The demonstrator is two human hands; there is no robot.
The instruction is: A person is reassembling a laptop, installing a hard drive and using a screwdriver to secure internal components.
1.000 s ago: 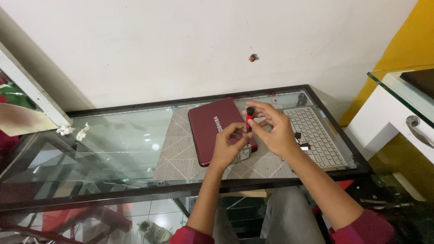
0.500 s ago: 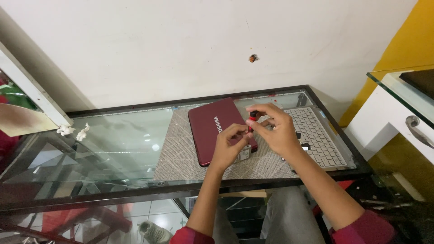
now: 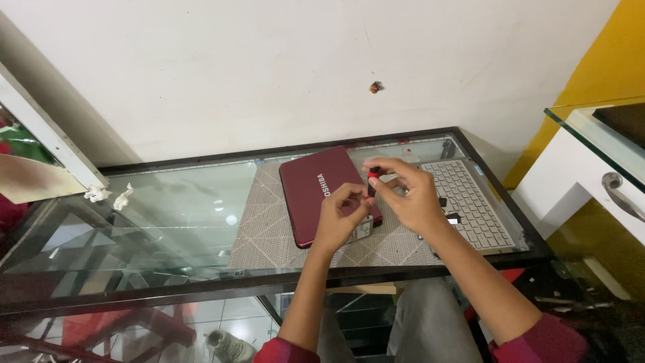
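Observation:
A closed dark red laptop [image 3: 316,191] lies on a beige patterned mat [image 3: 269,225] on the glass table [image 3: 168,202]. My right hand [image 3: 410,198] pinches a small red and black tool [image 3: 371,180], upright, over the laptop's right edge. My left hand [image 3: 342,218] rests its fingers at the laptop's near right corner, on a small grey part that is mostly hidden under the hand. To the right lies a grey laptop keyboard [image 3: 467,202] with small dark bits on it.
Two crumpled white scraps [image 3: 111,196] lie at the table's left. A white cabinet with a glass top and metal handle [image 3: 608,178] stands to the right. A white wall runs behind the table. My knees show below the glass.
The red and black tool has tipped and shifted slightly in my right hand's fingers. Both hands stay over the laptop's right edge.

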